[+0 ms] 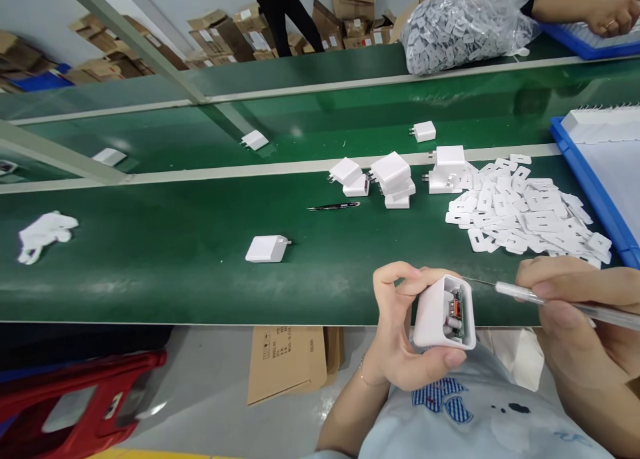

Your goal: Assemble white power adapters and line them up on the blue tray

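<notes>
**Glossy white plastic charger housing held open-ended beside a thin tool**

The left hand gripped the boxy, round-edged shell between thumb below and bent fingers above, its opening baring an orange-and-metal part. The right hand, thumb and fingers closed, pinched a slim tool with a clear plastic handle; its needle-like metal tip neared the upper rim, contact impossible to tell. The housing was at the near edge of the smooth green work surface. Beyond lay loosely heaped flat, slotted white plates and slender black tweezers.
</notes>
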`<control>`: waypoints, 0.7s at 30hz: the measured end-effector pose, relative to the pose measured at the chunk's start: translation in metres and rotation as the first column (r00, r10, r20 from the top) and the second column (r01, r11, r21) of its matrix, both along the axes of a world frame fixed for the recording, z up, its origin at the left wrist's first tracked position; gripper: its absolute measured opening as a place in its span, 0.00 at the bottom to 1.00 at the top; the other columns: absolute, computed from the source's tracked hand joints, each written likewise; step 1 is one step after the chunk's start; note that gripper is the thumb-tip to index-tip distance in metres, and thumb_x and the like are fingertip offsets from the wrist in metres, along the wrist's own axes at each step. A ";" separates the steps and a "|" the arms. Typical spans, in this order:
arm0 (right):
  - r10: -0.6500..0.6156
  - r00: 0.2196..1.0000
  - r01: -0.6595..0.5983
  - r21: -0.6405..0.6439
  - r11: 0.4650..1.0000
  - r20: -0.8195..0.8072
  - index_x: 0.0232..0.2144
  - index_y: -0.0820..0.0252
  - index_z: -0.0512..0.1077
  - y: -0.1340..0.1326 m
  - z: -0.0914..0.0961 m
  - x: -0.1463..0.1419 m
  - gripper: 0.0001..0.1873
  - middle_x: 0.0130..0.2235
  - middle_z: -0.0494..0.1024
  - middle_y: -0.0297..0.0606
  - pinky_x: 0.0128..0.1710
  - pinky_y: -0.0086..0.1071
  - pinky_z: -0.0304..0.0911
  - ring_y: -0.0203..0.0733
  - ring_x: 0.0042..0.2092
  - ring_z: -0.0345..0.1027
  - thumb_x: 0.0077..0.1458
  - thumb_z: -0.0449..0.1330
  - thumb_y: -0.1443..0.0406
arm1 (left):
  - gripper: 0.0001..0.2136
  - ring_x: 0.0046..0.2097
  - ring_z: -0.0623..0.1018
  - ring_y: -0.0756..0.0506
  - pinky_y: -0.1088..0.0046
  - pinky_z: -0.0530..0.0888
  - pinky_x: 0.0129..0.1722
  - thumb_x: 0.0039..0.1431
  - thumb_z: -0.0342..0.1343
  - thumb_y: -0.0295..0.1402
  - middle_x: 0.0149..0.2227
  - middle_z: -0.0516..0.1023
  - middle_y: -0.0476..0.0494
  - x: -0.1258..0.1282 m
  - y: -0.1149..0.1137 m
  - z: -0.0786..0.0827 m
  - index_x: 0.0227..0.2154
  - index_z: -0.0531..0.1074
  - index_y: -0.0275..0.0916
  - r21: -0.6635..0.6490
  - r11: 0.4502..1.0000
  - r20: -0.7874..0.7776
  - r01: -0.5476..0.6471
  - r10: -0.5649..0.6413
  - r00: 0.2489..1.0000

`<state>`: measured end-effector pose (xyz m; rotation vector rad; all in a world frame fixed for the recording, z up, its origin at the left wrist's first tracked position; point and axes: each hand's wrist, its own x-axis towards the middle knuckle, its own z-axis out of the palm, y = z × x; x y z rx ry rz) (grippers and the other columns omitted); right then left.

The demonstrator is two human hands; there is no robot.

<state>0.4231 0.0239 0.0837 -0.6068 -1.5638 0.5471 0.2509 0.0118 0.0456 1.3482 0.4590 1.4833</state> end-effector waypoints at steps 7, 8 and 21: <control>0.089 0.996 -0.091 0.063 0.994 0.025 0.40 0.64 0.75 0.004 0.001 -0.001 0.15 0.27 0.73 0.38 0.18 0.32 0.62 0.40 0.26 0.69 0.51 0.58 0.78 | 0.26 0.38 0.76 0.45 0.66 0.72 0.36 0.57 0.62 0.45 0.42 0.74 0.46 0.001 -0.003 0.002 0.50 0.52 0.50 -0.049 0.998 0.022 0.050 -0.049 0.999; 0.088 0.996 -0.089 0.074 0.993 0.016 0.40 0.64 0.75 0.005 0.001 -0.001 0.15 0.27 0.73 0.38 0.18 0.32 0.62 0.40 0.26 0.70 0.51 0.58 0.78 | 0.26 0.37 0.76 0.46 0.67 0.71 0.34 0.57 0.62 0.46 0.42 0.74 0.46 0.002 -0.003 0.002 0.50 0.52 0.50 -0.066 0.996 0.030 0.055 -0.053 0.998; 0.123 0.992 -0.123 0.036 0.992 0.001 0.40 0.65 0.75 0.007 -0.002 0.001 0.14 0.28 0.74 0.39 0.19 0.33 0.63 0.41 0.26 0.70 0.52 0.58 0.78 | 0.26 0.36 0.75 0.47 0.70 0.70 0.33 0.56 0.62 0.48 0.41 0.72 0.47 0.001 -0.006 0.004 0.48 0.52 0.49 -0.094 0.994 0.025 0.056 -0.054 0.998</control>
